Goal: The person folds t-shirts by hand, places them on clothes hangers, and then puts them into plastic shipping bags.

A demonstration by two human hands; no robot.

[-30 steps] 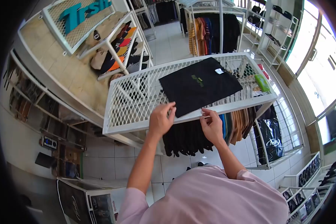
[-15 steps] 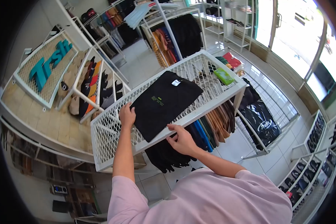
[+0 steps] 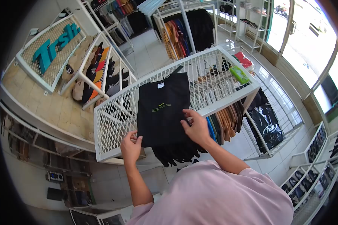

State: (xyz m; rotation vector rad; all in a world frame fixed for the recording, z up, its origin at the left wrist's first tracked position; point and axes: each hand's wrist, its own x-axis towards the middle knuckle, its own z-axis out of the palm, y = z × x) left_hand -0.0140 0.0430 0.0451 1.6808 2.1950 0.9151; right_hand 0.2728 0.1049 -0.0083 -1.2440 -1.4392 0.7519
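Observation:
A folded black shirt (image 3: 163,112) with small green print and a white neck label lies on the white mesh rack top (image 3: 114,112), its bottom edge reaching past the near rim. My left hand (image 3: 131,144) is closed on the shirt's lower left corner, thumb and fingers together. At the shirt's right edge is my right hand (image 3: 195,125), its fingers curled against the cloth, thumb a little apart from them. Part of its grip is hidden.
Hanging clothes (image 3: 227,123) fill the rail under the mesh. A green packet (image 3: 239,75) lies at the rack's far right. Caps (image 3: 97,73) stand in a white frame on the left counter (image 3: 22,93). A black bag (image 3: 266,125) sits at the right.
The shirt has turned from slanted to nearly upright in view and come closer to the near rim. My left hand has moved down to its lower corner; my right hand is now on its right edge.

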